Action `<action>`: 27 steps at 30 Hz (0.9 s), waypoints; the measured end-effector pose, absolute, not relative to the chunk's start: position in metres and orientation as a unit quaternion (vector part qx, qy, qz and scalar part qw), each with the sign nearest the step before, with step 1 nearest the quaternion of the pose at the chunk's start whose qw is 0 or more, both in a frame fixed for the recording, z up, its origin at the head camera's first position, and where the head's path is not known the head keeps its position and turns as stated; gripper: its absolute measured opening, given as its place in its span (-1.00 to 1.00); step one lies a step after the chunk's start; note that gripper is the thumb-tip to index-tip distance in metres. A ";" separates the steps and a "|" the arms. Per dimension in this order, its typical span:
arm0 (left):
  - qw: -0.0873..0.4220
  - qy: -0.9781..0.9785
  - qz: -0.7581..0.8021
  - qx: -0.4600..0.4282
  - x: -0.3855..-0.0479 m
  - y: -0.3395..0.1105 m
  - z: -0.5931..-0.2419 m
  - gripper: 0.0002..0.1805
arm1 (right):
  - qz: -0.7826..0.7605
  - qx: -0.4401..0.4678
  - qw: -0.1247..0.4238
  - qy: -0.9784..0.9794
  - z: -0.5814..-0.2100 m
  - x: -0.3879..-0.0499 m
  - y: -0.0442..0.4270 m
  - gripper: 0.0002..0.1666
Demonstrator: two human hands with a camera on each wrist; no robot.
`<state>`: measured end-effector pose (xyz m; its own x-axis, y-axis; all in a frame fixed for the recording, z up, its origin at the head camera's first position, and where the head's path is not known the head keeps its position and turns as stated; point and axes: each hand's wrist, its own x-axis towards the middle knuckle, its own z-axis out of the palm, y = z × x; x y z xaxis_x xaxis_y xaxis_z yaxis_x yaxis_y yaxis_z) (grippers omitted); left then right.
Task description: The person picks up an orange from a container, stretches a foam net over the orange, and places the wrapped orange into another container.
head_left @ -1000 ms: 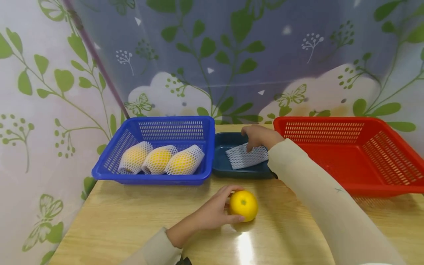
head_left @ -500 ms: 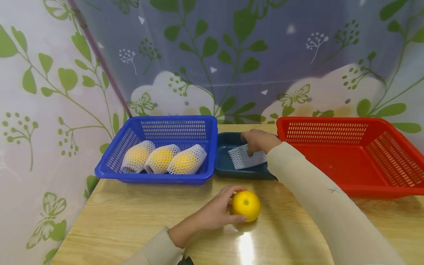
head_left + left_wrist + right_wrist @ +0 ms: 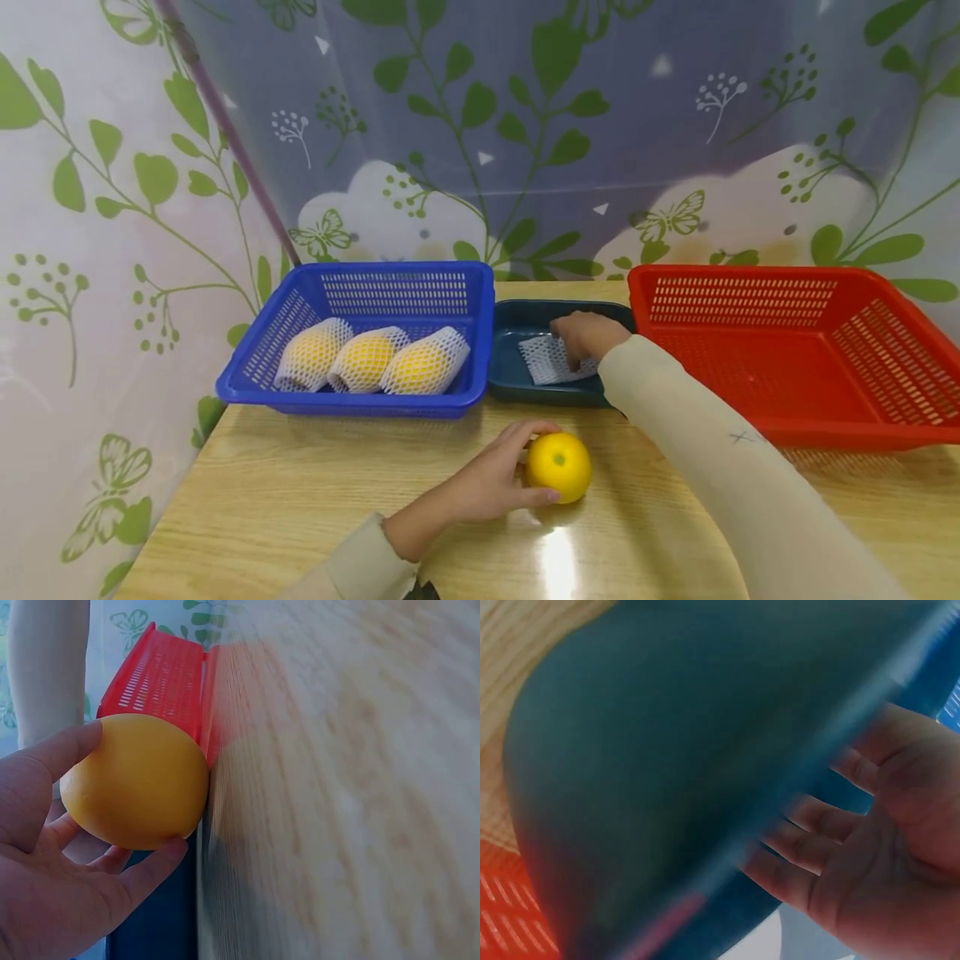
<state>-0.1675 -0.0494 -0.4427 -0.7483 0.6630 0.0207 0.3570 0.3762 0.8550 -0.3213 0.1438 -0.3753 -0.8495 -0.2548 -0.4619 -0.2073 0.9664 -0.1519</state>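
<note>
On the table in front, my left hand (image 3: 491, 473) grips a bare yellow orange (image 3: 559, 467). The left wrist view shows the thumb and fingers curved round the same orange (image 3: 139, 784). My right hand (image 3: 590, 336) reaches down into a dark teal tray (image 3: 506, 383), onto a white foam fruit net (image 3: 542, 360) lying flat there. In the right wrist view the fingers of that hand (image 3: 870, 832) look spread and fairly straight; the wall of the tray (image 3: 645, 750) hides their tips. Part of the net lies hidden under the hand.
Left of the tray stands a blue basket (image 3: 352, 406) with three yellow fruits (image 3: 363, 362) in white foam nets. A red basket (image 3: 787, 358) stands on the right, its inside bare in view. Behind them hangs a leaf-printed curtain (image 3: 465, 125). All stand on a wooden table (image 3: 300, 483).
My right hand has lowered slightly onto the foam net. The left hand keeps its hold on the orange in place. The head view has shifted a little.
</note>
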 end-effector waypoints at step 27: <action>0.164 0.821 0.452 0.309 -0.166 -0.049 -0.440 -0.26 | -0.018 -0.226 0.149 0.962 -0.362 -0.320 0.152 -0.77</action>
